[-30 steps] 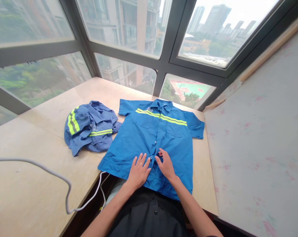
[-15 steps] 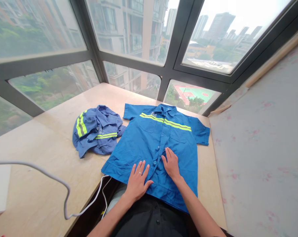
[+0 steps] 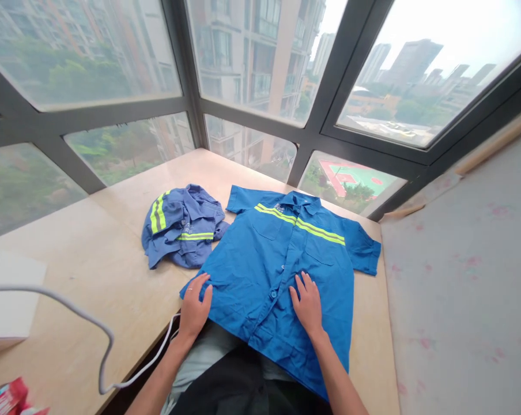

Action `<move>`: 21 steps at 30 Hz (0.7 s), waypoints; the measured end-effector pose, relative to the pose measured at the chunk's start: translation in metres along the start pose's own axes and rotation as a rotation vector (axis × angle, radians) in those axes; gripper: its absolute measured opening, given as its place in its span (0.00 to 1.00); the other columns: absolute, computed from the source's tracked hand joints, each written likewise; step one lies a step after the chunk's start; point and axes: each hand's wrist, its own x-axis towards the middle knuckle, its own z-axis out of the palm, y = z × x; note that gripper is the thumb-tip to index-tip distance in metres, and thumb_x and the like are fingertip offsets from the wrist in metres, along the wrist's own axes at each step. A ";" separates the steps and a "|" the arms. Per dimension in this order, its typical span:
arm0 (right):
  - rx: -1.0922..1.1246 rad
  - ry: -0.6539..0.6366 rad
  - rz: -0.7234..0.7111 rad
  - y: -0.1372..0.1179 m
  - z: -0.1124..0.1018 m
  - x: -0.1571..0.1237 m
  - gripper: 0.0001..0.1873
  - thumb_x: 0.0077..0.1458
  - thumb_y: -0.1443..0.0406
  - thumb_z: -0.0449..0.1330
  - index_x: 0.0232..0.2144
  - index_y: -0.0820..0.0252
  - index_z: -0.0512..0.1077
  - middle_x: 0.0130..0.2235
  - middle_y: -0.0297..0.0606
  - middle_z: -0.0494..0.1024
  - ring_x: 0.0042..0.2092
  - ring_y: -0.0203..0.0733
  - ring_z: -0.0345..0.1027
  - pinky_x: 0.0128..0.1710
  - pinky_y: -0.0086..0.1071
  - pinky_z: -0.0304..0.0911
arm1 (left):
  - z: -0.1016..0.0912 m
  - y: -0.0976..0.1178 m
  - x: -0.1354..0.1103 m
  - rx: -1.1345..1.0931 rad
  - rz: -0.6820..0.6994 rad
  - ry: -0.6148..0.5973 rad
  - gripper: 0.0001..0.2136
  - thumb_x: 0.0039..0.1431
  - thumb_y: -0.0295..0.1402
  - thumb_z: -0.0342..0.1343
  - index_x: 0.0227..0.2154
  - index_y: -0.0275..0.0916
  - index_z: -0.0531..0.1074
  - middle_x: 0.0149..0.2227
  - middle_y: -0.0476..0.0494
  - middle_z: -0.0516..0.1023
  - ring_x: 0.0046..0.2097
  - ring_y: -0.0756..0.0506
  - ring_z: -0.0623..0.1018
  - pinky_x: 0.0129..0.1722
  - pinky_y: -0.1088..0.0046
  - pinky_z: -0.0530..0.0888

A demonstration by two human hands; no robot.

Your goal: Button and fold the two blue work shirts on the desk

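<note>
A blue short-sleeved work shirt [image 3: 252,259] lies spread front up, collar away from me, with a yellow-and-grey reflective stripe across its chest. At its lower left corner rests my left hand [image 3: 195,305], a ring on one finger, its thumb apart from the slightly bent fingers. My right hand [image 3: 307,302] lies open on the shirt front, right of the buttons, fingers spread. Left of this shirt is a crumpled, more purplish-blue work shirt [image 3: 185,227] with similar stripes; neither hand touches it.
The pale wooden surface [image 3: 100,248] runs up to the windows, with a papered wall [image 3: 455,288] on the right. A white cable [image 3: 109,346] loops at the left near a white box [image 3: 12,300]. A red packet [image 3: 12,397] sits at the lower left.
My left hand has moved left from the shirt's lower middle to its lower left corner. My right hand stays on the shirt front. The view has shifted left, showing the red packet.
</note>
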 end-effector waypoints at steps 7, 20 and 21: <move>0.038 0.018 0.011 0.003 0.000 -0.001 0.25 0.67 0.55 0.48 0.56 0.65 0.70 0.61 0.52 0.67 0.63 0.55 0.57 0.62 0.52 0.53 | -0.014 -0.022 0.005 0.130 -0.224 0.210 0.20 0.54 0.41 0.51 0.45 0.33 0.72 0.50 0.29 0.74 0.57 0.33 0.70 0.61 0.52 0.63; 0.112 0.042 0.052 0.002 -0.003 0.001 0.22 0.66 0.58 0.49 0.53 0.65 0.73 0.59 0.50 0.69 0.63 0.52 0.59 0.63 0.51 0.53 | -0.038 0.002 0.016 -0.688 -0.836 -0.010 0.13 0.43 0.39 0.63 0.26 0.37 0.68 0.21 0.52 0.71 0.24 0.49 0.72 0.26 0.73 0.72; 0.121 0.046 0.058 0.003 -0.002 0.001 0.22 0.66 0.59 0.49 0.53 0.64 0.73 0.59 0.50 0.70 0.63 0.52 0.59 0.63 0.51 0.53 | -0.038 0.006 0.017 -0.754 -0.880 -0.002 0.12 0.44 0.37 0.62 0.27 0.37 0.67 0.22 0.52 0.72 0.24 0.49 0.73 0.26 0.73 0.73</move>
